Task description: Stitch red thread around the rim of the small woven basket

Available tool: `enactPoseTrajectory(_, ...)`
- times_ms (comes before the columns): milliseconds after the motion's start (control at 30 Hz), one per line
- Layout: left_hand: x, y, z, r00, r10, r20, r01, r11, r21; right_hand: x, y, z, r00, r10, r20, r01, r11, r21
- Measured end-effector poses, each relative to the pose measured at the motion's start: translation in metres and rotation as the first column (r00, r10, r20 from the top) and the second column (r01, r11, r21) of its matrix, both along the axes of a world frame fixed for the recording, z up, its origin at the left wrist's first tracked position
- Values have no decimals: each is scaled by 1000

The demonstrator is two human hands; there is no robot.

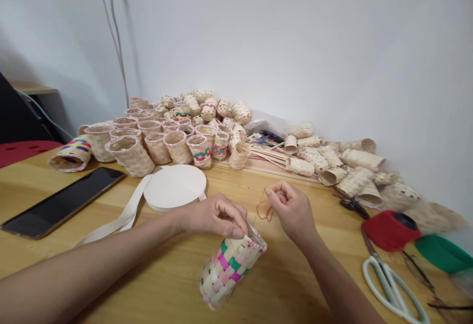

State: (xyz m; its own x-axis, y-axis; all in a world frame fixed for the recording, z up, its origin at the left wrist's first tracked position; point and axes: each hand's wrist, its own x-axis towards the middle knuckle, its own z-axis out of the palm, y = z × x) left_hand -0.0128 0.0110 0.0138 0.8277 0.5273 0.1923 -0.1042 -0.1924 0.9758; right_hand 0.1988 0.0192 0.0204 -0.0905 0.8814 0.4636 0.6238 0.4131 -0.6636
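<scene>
My left hand (pixel 221 215) pinches the rim of a small woven basket (pixel 229 270), which hangs tilted above the table with its mouth toward the upper right. Green, purple and pink strips run through its pale weave, and reddish stitching shows along the rim. To the right, my right hand (pixel 290 208) is closed with thumb and fingers pressed together on a red thread (pixel 264 210). The thread loops loosely between the hand and the basket's rim. Whether a needle is in the fingers cannot be made out.
Many woven baskets (pixel 177 146) crowd the back of the wooden table (pixel 177 265). Left lie a white ribbon roll (pixel 175 186) and a phone (pixel 64 201). Right are unfinished-looking woven tubes (pixel 354 181), scissors (pixel 391 284), a red spool (pixel 388 230), a green spool (pixel 445 252) and glasses (pixel 417 270).
</scene>
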Motion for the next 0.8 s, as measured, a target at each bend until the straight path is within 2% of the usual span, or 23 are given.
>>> enactPoseTrajectory(267, 3, -4, 3, 1000, -8, 8, 8, 1000, -9, -6, -2, -2, 998, -5, 58, 4, 1000, 28)
enactPoseTrajectory(467, 8, -13, 3, 997, -78, -2, 78, 996, -44, -1, 3, -7, 997, -27, 76, 26, 999, 20)
enactPoseTrajectory(633, 7, -11, 2, 999, -37, -15, 37, 999, 2, 3, 6, -6, 998, -54, 16, 53, 998, 30)
enactPoseTrajectory(800, 5, -11, 9, 999, -4, -39, 5, 1000, 29, 6, 9, -8, 997, -80, -21, 80, 996, 25)
